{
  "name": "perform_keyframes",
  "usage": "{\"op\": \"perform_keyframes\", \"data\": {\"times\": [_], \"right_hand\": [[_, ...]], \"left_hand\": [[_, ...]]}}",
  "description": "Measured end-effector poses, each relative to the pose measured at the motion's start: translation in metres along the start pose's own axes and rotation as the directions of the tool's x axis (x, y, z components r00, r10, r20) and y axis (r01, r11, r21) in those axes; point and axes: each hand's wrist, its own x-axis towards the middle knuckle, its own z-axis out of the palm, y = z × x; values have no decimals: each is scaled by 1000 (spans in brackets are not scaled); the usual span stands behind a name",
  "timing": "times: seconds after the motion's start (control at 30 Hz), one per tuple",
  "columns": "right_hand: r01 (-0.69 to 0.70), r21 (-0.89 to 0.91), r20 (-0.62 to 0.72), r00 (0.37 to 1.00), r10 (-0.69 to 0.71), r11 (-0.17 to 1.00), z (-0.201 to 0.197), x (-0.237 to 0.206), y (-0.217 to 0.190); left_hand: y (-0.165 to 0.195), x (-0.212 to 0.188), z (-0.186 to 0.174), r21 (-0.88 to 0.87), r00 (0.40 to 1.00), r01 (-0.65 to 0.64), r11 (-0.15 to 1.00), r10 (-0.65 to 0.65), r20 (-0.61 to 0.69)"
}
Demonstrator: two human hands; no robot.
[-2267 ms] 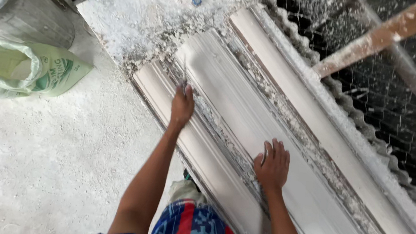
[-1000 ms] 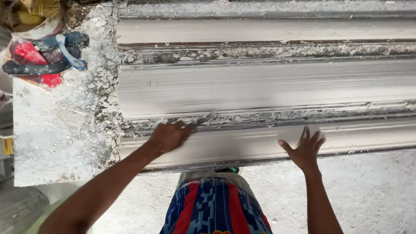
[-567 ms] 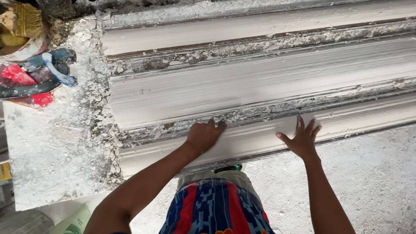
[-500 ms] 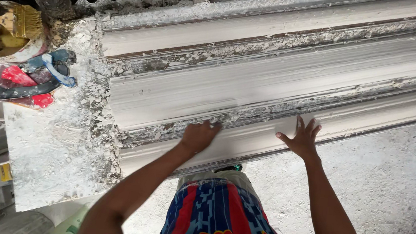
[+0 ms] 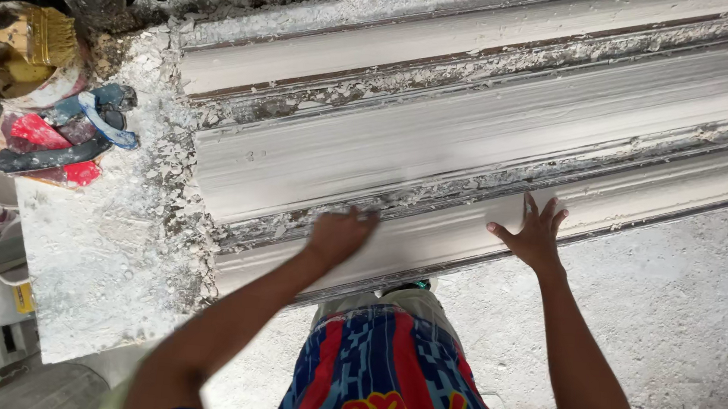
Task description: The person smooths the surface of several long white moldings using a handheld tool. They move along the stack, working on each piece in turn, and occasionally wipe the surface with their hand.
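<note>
A long plaster cornice moulding (image 5: pixel 473 144), white and ribbed along its length, fills the upper and middle part of the view and lies on a plaster-crusted work table (image 5: pixel 99 270), running from near the table's left part off the right edge. Crumbled plaster lines the grooves between its ribs and lies thick around its left end. Below it spreads a white, dusty floor (image 5: pixel 684 316), and the person's patterned red and blue shorts (image 5: pixel 385 379) show at the bottom centre.

The right hand (image 5: pixel 533 233) lies flat on the nearest rib of the moulding, palm down, fingers spread wide and pointing away from the body. The left hand (image 5: pixel 340 235) rests on the same rib, further left, at the crusted groove; it is blurred, so the state of its fingers cannot be told.

On the table's far left corner lies a pair of red and blue gloves (image 5: pixel 61 142). Just behind them stands a stained bucket (image 5: pixel 3 64) with a wide yellow-bristled brush (image 5: pixel 44 36) resting across it.
</note>
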Motion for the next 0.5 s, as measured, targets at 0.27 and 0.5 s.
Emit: {"op": "perform_keyframes", "data": {"times": [0.27,0.5], "right_hand": [[-48,113,-26,998,51,992,-10,-11,1],[-45,113,-57,997,52,993,-7,-7,5]], "left_hand": [[-26,-29,-20,-1,968,63,998,-61,243],[0,1,-2,-170,984,176,970,-172,39]]}}
